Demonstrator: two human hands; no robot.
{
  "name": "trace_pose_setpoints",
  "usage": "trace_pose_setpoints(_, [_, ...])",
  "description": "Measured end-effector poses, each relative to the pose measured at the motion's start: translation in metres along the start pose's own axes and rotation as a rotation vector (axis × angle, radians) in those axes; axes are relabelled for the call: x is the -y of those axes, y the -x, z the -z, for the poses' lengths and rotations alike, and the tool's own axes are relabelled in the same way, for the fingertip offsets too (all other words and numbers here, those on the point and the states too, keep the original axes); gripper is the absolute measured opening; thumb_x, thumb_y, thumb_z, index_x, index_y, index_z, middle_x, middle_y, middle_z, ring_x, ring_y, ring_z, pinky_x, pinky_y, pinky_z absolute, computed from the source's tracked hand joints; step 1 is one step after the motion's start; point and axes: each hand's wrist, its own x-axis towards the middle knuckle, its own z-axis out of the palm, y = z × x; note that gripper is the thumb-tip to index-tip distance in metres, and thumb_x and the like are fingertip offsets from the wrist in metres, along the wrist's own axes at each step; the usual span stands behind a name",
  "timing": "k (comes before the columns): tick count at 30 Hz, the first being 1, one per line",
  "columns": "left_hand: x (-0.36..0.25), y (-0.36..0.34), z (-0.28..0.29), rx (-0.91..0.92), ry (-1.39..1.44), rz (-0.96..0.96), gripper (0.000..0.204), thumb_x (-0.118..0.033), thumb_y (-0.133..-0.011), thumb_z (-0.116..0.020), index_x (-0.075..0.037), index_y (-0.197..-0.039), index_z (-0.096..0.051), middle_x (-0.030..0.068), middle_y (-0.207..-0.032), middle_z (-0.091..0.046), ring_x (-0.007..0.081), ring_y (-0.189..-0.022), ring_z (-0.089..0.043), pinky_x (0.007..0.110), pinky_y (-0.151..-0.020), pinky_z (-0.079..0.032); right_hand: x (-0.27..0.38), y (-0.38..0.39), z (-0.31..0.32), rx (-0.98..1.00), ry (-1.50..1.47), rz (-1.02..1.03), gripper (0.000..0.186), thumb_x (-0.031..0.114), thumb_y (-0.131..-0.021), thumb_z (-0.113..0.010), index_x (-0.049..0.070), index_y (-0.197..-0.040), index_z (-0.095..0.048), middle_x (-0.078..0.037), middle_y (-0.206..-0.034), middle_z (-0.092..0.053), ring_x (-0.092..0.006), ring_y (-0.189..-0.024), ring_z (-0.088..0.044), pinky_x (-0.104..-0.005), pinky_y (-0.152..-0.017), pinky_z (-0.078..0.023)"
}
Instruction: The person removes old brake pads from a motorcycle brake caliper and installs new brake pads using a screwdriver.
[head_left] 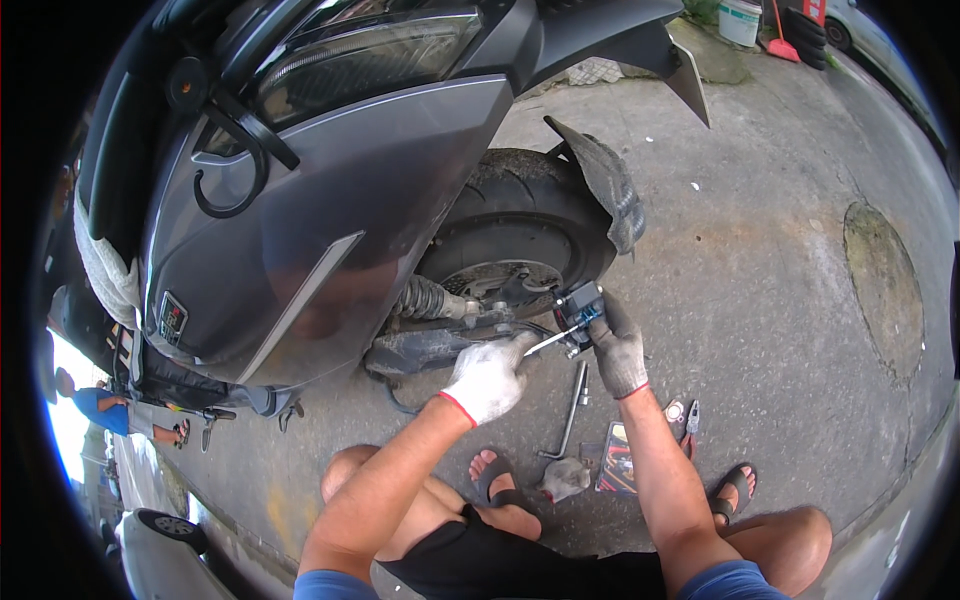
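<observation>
My left hand (488, 380), in a white work glove with a red cuff, is closed round a slim silver tool (552, 341). Its far end reaches a dark, block-shaped part (578, 305) with a bluish section, possibly a brake caliper. Whether the tool is a wrench or a screwdriver I cannot tell. That part is gripped at its right side by my right hand (620, 352), whose glove is soiled grey. Both hands are just below the rear wheel (510, 235) of a dark grey scooter (330, 190), near its shock-absorber spring (428, 299).
Between my feet and the wheel lie an L-shaped socket wrench (572, 415), a crumpled grey cloth or glove (565, 479), a printed packet (616, 462) and pliers (691, 428). A mudguard (605, 180) juts out behind the wheel. A person in blue (100, 405) is far left.
</observation>
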Motion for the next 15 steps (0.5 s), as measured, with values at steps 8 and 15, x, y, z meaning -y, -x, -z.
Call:
trace_pose_setpoints(8, [0.012, -0.004, -0.007, -0.195, -0.183, -0.268, 0.044, -0.010, -0.075, -0.065, -0.003, -0.119, -0.064, 0.0238, -0.104, -0.068, 0.0396, -0.090, -0.068, 0.046, -0.079, -0.056, -0.006, 0.002, -0.006, -0.096, -0.008, 0.041, 0.052, 0.012, -0.097, -0.059, -0.005, -0.145, -0.047, -0.018, -0.134, -0.061, -0.0231, -0.121, -0.058, -0.0347, -0.105, -0.045])
trace_pose_setpoints(15, [0.009, -0.009, -0.003, -0.148, -0.154, -0.241, 0.029, -0.015, -0.084, -0.062, -0.003, -0.110, -0.065, 0.0215, -0.086, -0.068, 0.0403, -0.080, -0.068, 0.049, -0.072, -0.055, -0.003, 0.001, -0.003, -0.027, -0.036, 0.013, 0.063, 0.017, -0.097, -0.066, -0.006, -0.149, -0.038, -0.016, -0.143, -0.053, -0.0251, -0.129, -0.053, -0.0376, -0.108, -0.041])
